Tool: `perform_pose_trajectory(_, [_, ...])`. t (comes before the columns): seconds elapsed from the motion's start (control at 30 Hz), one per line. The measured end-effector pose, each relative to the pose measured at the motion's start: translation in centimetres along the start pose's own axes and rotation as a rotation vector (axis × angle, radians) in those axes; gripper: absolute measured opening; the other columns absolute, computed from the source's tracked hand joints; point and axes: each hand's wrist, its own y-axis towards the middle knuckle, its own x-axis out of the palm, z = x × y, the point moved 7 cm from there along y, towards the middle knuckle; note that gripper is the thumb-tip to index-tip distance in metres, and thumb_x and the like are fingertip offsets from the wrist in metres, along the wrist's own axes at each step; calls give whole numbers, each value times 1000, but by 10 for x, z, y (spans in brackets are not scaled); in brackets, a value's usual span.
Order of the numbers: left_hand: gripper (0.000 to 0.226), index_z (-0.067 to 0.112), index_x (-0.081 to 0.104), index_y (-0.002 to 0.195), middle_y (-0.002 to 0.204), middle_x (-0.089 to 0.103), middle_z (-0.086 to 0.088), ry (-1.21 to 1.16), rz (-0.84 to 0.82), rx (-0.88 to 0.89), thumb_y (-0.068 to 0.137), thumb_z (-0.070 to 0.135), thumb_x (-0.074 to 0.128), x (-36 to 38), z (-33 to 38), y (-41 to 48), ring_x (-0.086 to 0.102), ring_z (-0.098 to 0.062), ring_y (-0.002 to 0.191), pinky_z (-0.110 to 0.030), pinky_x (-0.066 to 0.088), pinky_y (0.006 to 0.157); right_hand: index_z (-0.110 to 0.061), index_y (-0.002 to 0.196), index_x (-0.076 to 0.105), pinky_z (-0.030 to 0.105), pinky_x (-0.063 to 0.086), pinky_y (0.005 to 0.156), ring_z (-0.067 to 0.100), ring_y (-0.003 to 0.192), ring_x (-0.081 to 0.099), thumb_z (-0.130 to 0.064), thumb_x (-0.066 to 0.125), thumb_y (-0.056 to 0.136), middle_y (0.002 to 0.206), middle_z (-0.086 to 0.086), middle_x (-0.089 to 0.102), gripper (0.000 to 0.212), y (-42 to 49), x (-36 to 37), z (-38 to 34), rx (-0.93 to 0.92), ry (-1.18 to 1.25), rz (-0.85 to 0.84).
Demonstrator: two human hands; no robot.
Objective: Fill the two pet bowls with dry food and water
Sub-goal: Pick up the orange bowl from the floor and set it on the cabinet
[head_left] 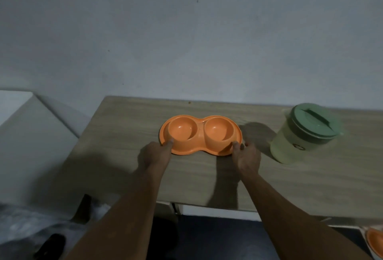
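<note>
Empty double bowl held at both ends

The left hand (158, 153) and right hand (246, 157) each pinch the near rim of the orange double bowl (200, 135), thumbs on top, mid-worktop (310, 187) toward the back edge. A lopsided tug could tip it or bump the green lidded container (304, 135) just to its right.

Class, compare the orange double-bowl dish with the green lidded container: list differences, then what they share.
The orange double-bowl dish is low and wide; the green lidded container stands taller. The dish is open, both bowls empty; the container is closed, contents hidden. The left hand and right hand hold the dish; nothing touches the container. Both sit on the wooden table.
</note>
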Motion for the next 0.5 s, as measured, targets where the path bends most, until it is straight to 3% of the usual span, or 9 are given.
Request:
perform_pose_trajectory(0.07, [50,1,72,91,100,72,-19,13,10,32,90,48,56,-3,-7,-16,65,-35,94,-32,45,71,6,117,58,41,41,96,40,120,51,-24,58,94,117,26,62,38,-15,-3,3,-43,-22,-5])
perform_pose_trajectory(0.2, [36,4,68,119,126,65,-14,19,-12,22,95,28,54,-12,-33,-44,59,-31,117,-30,46,89,-3,105,68,37,45,90,36,111,58,-17,57,91,108,20,67,22,-54,7,10,-128,-99,-61])
perform_pose_trajectory(0.37, [27,9,73,112,121,68,-11,-14,16,25,93,17,55,-29,-77,-66,61,-30,114,-28,46,87,-8,103,70,35,50,81,30,96,65,-17,57,93,100,12,71,19,-123,24,15,-238,-125,-109])
perform_pose_trajectory(0.5, [23,4,74,102,110,72,-17,-146,63,-27,91,16,57,-37,-124,-72,65,-34,105,-31,48,82,-12,85,66,38,54,71,31,81,66,-37,55,95,82,11,72,29,-190,46,27,-261,-92,-116])
